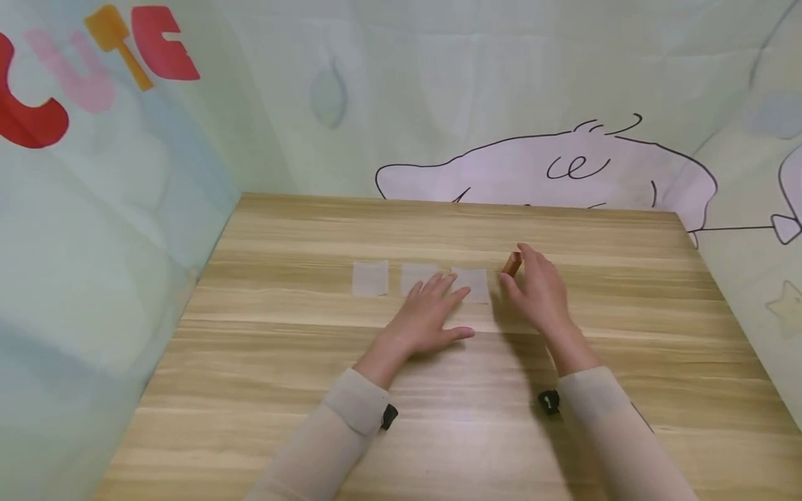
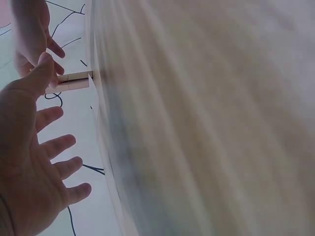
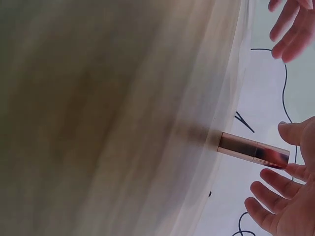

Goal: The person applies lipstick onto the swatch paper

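Observation:
A shiny copper-coloured lipstick tube [image 3: 253, 150] stands upright on the wooden table. Around its top is my right hand [image 1: 541, 289], fingers spread and thumb apart from the tube in the right wrist view. One fingertip is right at the tube's upper end. My left hand [image 1: 429, 320] holds nothing; its fingers are spread over the table, overlapping the middle white square [image 1: 413, 273] and the edge of the right white square [image 1: 473, 284] in the head view. The left white square [image 1: 370, 278] lies beside them in the same row.
The wood-grain table [image 1: 282, 390] runs back to a printed cloth backdrop [image 1: 282, 90] with cartoon drawings and letters. More of this cloth hangs at the left and right sides. Both sleeves have a small black device near the wrist.

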A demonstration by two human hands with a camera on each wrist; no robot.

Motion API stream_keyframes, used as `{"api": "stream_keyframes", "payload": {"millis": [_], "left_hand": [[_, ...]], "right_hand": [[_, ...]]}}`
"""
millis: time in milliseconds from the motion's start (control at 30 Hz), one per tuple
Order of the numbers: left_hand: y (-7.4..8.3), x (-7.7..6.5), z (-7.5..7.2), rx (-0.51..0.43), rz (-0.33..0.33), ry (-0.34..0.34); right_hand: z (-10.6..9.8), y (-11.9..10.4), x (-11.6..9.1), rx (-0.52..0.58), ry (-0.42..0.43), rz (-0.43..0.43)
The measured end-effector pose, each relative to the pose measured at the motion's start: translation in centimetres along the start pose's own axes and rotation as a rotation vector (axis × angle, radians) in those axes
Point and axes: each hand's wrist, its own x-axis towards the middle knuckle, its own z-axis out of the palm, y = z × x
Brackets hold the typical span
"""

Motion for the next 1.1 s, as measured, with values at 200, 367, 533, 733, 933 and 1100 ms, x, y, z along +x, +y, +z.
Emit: {"api": "stream_keyframes", "payload": {"millis": [200, 367, 533, 733, 933, 1100], "left_hand": [[0.3, 1.1, 0.0, 0.032, 0.025, -0.012], [0.5, 1.7, 0.0, 0.025, 0.027, -0.024], [0.6, 2.1, 0.1, 0.029, 0.036, -0.019], [0.5, 2.1, 0.0, 0.037, 0.038, -0.011], [0.5, 1.9, -0.2, 0.033, 0.028, 0.004], [0.4, 1.7, -0.4, 0.022, 0.024, 0.018]], "right_hand": [[0.2, -0.1, 0.5, -0.012, 0.0, -0.008], [0.5, -0.1, 1.0, -0.036, -0.016, 0.003], [0.6, 0.0, 1.5, -0.028, -0.013, 0.016], [0.6, -0.1, 1.7, -0.011, -0.007, 0.025], [0.5, -0.1, 1.4, -0.011, -0.013, -0.01], [0.3, -0.4, 0.9, 0.013, -0.01, -0.09]]}}
